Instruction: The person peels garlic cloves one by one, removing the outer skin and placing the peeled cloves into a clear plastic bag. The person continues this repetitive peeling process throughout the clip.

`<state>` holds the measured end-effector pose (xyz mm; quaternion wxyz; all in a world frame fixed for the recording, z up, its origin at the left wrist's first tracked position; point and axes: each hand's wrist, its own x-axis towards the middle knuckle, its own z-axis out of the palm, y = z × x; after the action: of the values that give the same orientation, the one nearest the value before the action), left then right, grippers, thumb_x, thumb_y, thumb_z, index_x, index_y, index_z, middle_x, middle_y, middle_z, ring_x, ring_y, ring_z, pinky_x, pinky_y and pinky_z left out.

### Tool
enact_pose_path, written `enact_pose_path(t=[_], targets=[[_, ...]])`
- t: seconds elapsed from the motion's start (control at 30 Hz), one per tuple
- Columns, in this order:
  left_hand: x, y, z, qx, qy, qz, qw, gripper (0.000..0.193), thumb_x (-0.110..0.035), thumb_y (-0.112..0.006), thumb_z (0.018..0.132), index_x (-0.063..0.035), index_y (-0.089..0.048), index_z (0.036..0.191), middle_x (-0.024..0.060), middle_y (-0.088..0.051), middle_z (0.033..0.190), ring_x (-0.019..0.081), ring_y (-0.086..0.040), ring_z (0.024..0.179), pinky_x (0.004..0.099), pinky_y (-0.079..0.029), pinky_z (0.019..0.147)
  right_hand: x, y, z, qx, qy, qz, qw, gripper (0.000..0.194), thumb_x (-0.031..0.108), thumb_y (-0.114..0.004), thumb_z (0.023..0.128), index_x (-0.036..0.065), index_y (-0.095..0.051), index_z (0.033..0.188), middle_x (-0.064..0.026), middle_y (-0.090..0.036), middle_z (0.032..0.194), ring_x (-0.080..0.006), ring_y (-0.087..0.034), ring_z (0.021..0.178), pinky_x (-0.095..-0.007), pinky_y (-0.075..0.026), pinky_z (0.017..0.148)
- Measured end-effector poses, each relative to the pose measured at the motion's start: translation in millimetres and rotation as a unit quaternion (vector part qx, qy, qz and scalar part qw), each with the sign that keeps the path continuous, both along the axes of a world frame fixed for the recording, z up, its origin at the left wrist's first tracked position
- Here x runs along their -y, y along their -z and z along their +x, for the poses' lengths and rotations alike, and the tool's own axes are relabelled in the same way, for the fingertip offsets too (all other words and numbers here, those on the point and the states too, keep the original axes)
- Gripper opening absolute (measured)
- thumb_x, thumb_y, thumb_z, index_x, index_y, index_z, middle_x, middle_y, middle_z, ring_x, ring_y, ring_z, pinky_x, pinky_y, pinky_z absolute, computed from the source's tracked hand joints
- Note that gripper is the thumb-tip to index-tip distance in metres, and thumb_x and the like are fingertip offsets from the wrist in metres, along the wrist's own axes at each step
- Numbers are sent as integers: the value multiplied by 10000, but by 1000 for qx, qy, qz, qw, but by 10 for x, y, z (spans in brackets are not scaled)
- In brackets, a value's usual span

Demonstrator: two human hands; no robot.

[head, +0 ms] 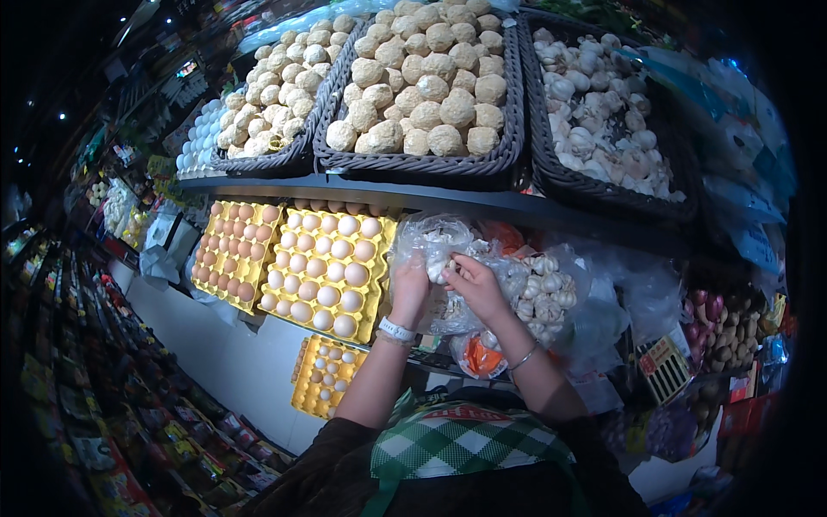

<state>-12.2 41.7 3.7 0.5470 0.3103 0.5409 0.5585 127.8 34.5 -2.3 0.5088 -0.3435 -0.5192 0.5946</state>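
My left hand (411, 284), with a pale watch at its wrist, holds a white garlic bulb (437, 267) over an opened clear plastic bag. My right hand (475, 284) touches the same bulb from the right, its thumb and fingertips pinched at the bulb's side. Loose papery garlic skins (449, 309) lie in the bag under and around my hands. Close by on the right, a second clear bag holds several whole garlic bulbs (546, 291). An orange and white plastic bag (483, 357) sits below my hands.
Yellow trays of eggs (381, 258) stand to the left, with another yellow tray (310, 394) lower down. Above, a dark shelf edge (387, 192) carries wicker baskets (517, 123) of coated round eggs and a basket of garlic (549, 165). Red onions (711, 307) lie at the right.
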Motion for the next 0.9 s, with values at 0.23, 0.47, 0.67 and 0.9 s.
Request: enact_pose_path(t=[0.23, 0.47, 0.67, 0.9], targets=[[118, -232, 80, 26, 69, 48, 996, 230, -185, -557, 913, 15, -671, 916, 51, -652, 766, 113, -603, 622, 232, -460, 532, 59, -98, -10, 127, -12, 108, 986, 361, 113, -663, 836, -39, -561, 1146, -139, -570, 1060, -158, -625, 842, -272, -528, 731], [-78, 123, -141, 121, 107, -7, 987, 210, -110, -520, 886, 16, -636, 1009, 82, -651, 836, 153, -630, 660, 237, -490, 546, 13, -53, -81, 136, -13, 82, 987, 370, 78, -700, 833, -40, -558, 1153, -2, -612, 933, -65, -588, 830, -208, -487, 668], [-52, 138, -33, 269, 98, 32, 958, 211, -73, -493, 906, 56, -574, 1052, 145, -640, 965, 251, -659, 798, 347, -571, 671, 175, -122, -104, 180, 95, 148, 968, 589, 138, -748, 771, -29, -500, 1278, -109, -659, 1025, -132, -643, 833, -276, -527, 712], [-23, -42, 157, 24, -33, 144, 989, 301, -234, -493, 973, 42, -611, 951, 132, -645, 891, 206, -632, 730, 311, -514, 633, 392, -370, -41, 317, 280, 293, 858, 596, 192, -789, 695, 12, -518, 1194, -178, -653, 988, -274, -675, 849, -345, -544, 745]])
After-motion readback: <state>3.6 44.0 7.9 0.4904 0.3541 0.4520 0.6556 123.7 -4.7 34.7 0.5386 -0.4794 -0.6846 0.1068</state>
